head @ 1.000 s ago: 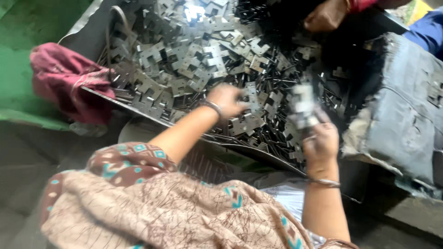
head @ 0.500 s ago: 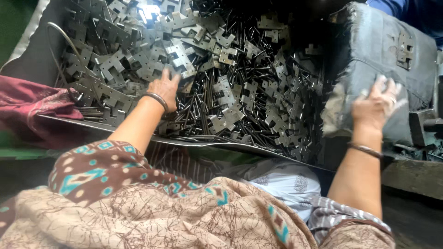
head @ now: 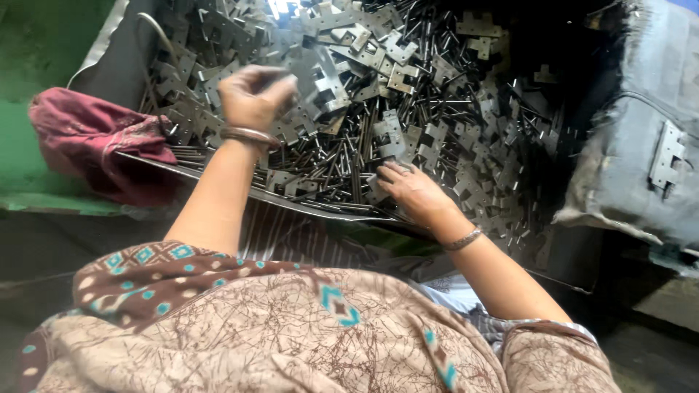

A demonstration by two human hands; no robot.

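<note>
A big heap of flat grey metal hinge plates [head: 408, 80] mixed with thin metal pins [head: 349, 156] fills a dark tray in front of me. My left hand [head: 251, 94] is raised over the left side of the heap, fingers pinched together; it is blurred, and a hinge plate [head: 320, 76] sits right at its fingertips. My right hand [head: 411, 189] lies low on the near edge of the pile, fingers spread down among pins and plates. Both wrists wear bangles.
A maroon cloth [head: 87, 142] is bunched at the tray's left edge, beside a green surface [head: 36, 65]. A grey block-like machine part [head: 641, 145] with a hinge plate on its side stands at the right. My patterned sleeve and lap fill the bottom.
My right hand came down from the grey block at the right to the near edge of the pile. My left hand lifted off the heap with fingers pinched.
</note>
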